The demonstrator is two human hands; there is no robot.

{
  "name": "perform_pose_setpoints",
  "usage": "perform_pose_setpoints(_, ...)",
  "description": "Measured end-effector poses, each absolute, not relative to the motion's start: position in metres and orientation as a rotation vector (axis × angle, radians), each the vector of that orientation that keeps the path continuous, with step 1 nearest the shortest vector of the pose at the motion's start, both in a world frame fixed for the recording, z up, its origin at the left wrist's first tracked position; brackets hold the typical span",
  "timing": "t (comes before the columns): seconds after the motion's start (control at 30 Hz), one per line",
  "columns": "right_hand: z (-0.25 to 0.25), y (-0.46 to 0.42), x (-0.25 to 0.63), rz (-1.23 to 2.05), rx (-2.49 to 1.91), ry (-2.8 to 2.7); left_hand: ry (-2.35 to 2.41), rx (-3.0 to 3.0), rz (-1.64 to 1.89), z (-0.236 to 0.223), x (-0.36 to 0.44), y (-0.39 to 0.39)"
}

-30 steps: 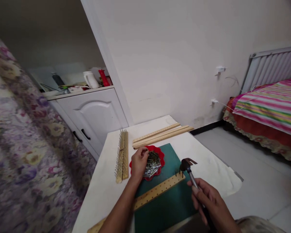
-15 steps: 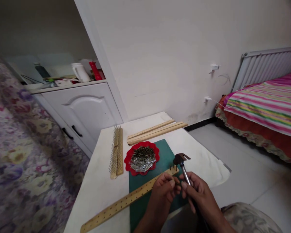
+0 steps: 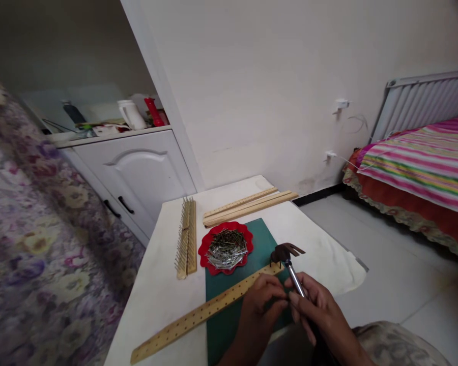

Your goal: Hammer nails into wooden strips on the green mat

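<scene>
One table bears a mat beneath the strip, which slants near-left to far-right, overrunning the mat's left edge onto broad white tabletop. Beyond the strip, a dish. By its right end, right hand fingers wrap a hammer, claw rightward; left hand fingers curl, hold unclear.

A white-topped table carries a flat dark-green rectangular mat toward its near right. A red scalloped bowl sits over the mat's far left edge. A long perforated yellowish wooden strip crosses the mat toward the near left. Nail-studded wooden strips lie left; slim pale wooden strips lie far.
</scene>
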State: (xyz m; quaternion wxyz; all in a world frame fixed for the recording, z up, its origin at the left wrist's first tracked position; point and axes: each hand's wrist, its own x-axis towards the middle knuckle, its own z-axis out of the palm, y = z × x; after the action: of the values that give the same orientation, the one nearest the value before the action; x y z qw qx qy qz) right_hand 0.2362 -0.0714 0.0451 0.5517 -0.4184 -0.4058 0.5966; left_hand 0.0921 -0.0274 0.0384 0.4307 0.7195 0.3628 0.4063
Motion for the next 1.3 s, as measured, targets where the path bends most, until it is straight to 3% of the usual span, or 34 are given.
perform_pose_setpoints(0.4,0.047,-0.073,0.246,1.348,-1.092,-0.929,1.230,1.712,1.040,0.002,0.106,0.020)
perform_pose_setpoints(1.3,0.037,-0.069,0.239,1.420,-1.096,-1.080,1.333,1.913,0.995,-0.004,0.111,0.025)
